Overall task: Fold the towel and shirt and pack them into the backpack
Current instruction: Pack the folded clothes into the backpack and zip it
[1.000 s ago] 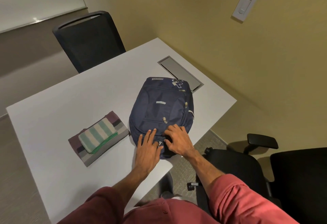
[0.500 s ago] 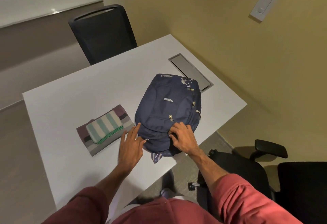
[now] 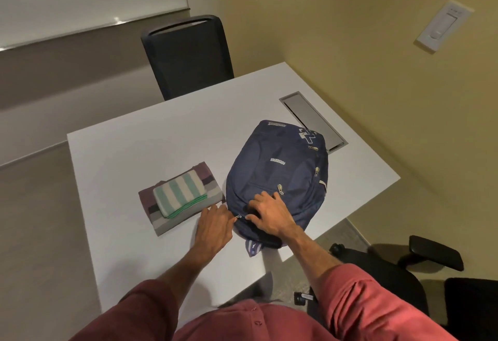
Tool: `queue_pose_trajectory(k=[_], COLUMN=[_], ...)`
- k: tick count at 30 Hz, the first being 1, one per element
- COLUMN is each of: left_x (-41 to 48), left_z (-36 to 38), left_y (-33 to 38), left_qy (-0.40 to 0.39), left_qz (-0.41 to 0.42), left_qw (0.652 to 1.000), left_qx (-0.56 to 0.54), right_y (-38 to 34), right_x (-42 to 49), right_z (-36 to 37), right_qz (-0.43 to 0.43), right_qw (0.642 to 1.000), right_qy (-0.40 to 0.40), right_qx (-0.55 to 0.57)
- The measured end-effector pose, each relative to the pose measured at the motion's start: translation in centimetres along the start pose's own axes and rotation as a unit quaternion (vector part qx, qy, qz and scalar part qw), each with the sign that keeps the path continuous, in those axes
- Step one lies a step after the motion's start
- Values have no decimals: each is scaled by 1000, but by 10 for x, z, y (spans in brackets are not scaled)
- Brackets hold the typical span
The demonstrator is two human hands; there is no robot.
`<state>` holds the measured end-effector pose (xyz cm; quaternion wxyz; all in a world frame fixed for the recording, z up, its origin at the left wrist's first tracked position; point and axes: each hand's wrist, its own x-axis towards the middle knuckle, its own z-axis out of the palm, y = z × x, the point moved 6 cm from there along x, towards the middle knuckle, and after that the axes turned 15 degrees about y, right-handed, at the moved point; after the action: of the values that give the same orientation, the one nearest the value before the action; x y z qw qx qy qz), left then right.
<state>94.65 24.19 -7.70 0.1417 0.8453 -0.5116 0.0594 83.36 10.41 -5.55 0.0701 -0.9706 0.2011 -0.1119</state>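
Observation:
A navy backpack (image 3: 277, 168) lies flat on the white table (image 3: 151, 146), its top end toward me. My left hand (image 3: 214, 229) pinches a metal zipper pull (image 3: 238, 217) at the backpack's near left edge. My right hand (image 3: 270, 212) presses down on the backpack's near end with spread fingers. To the left lies a folded purple-and-grey striped shirt (image 3: 199, 200), and a folded green-and-white striped towel (image 3: 179, 194) rests on top of it.
A black chair (image 3: 188, 55) stands at the table's far side. Another black chair with an armrest (image 3: 431, 253) is at my right. A metal cable hatch (image 3: 314, 120) sits in the table behind the backpack. The yellow wall is close on the right.
My left hand has slid left along the backpack's near edge with the zipper pull, from the middle to the left side. My right hand stays pressed on the backpack.

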Motion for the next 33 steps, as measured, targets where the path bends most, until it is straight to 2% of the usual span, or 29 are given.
queue_pose_trajectory(k=[4,10,16,22,27,33], left_x=[5,22,48,51,45,38], left_z=[-4,3,6,25,29,44], left_y=[-5,-34,-45,-40,-38,-51], left_qy=[-33,-32,-52,-111,-98,-90], left_qz=[40,14,7,41,6,-31], left_qw=[998,996,991,990,995,994], left_qx=[34,87,120,73,15,-60], right_y=[-15,-7,-5,-14,-37,-44], right_x=[11,4,3,15,38,58], right_z=[19,8,3,12,28,43], right_qz=[3,14,26,37,79,226], right_qw=[1000,999,999,999,996,973], right_qy=[-23,32,28,-40,-48,-33], right_qx=[-12,-8,9,-3,-9,35])
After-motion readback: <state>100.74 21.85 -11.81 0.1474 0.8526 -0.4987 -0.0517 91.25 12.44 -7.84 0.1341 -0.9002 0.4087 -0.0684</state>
